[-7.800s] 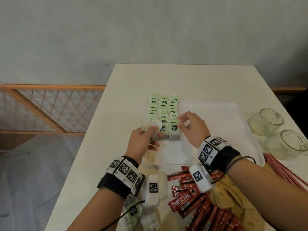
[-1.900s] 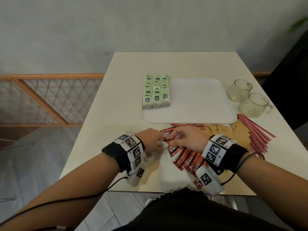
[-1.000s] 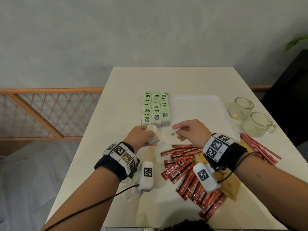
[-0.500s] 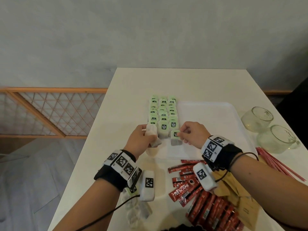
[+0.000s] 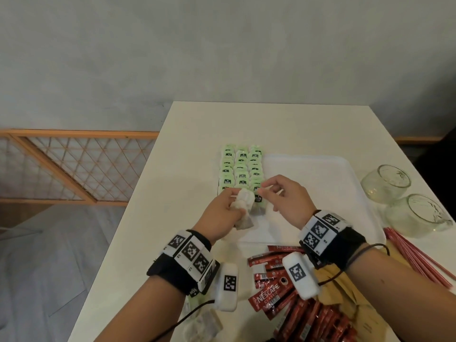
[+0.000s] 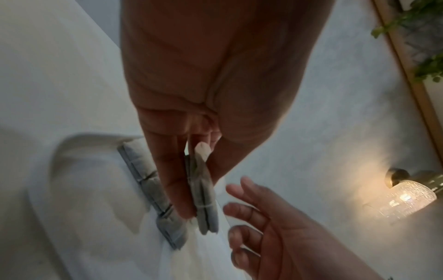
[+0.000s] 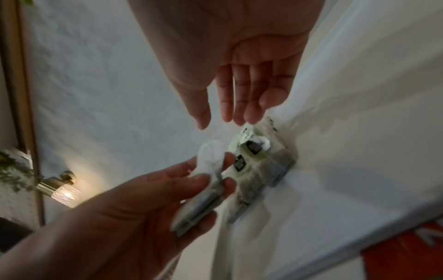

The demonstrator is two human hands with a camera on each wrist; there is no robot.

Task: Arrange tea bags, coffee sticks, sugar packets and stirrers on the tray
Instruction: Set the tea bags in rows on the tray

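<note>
Three rows of green-tagged tea bags (image 5: 240,169) stand along the left side of the white tray (image 5: 320,198). My left hand (image 5: 237,206) pinches a small stack of tea bags (image 6: 206,208) between thumb and fingers, just in front of the rows. My right hand (image 5: 267,193) hovers over the front bag of the right row (image 7: 254,149) with its fingers straight and nothing in them. Red coffee sticks (image 5: 271,292), brown sugar packets (image 5: 343,294) and red stirrers (image 5: 419,257) lie on the table near me, off the tray.
Two glass cups (image 5: 385,183) (image 5: 419,213) stand to the right of the tray. A few loose tea bags (image 5: 202,327) lie at the table's front left edge under my left forearm. A wooden lattice rail (image 5: 74,166) runs to the left of the table.
My right hand has let go of the tea bag it was holding; that bag now stands at the front of the right row. My left hand still holds its stack.
</note>
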